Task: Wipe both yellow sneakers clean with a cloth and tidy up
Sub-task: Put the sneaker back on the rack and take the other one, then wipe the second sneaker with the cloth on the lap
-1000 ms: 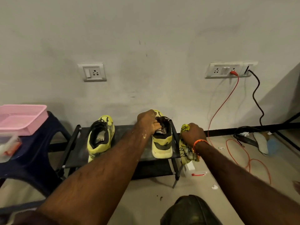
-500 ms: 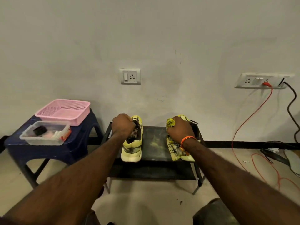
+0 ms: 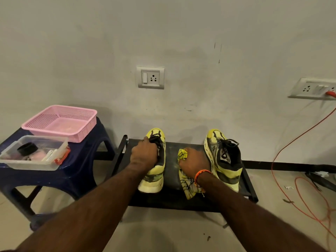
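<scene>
a: left hand (image 3: 144, 154)?
b: fingers curled over the collar of the left sneaker (image 3: 154, 161), gripping it at the opening by the laces. knuckles face the camera.

a: and that shoe sits where?
b: on the rack (image 3: 172, 196), left part of the top shelf, toe to the wall, heel toward the person. upright, sole down as far as i can see.

a: right hand (image 3: 193, 163)?
b: closed around the cloth (image 3: 187, 182). yellow with dark lines, a bunch sticks out above the knuckles and the rest hangs below the wrist onto the shelf. orange band (image 3: 201, 174) on that wrist.

a: is it touching the other shoe?
b: the hand is right against the inner side of the right sneaker (image 3: 224, 158). touching or just beside, can't tell. the cloth lies between the two shoes.

a: right sneaker position?
b: right part of the same shelf, toe to the wall, upright, laces loose on top. well apart from the left one.

a: surroundings, quick.
b: blue stool (image 3: 76, 160) left of the rack. on it a pink basket (image 3: 61, 122) at the back and a clear tub (image 3: 31, 157) in front holding a black lid and small bits, too small to name. socket (image 3: 150, 77) on the wall above the rack, second socket plate (image 3: 314, 88) at far right with an orange cable (image 3: 289, 142) running down to the floor.
</scene>
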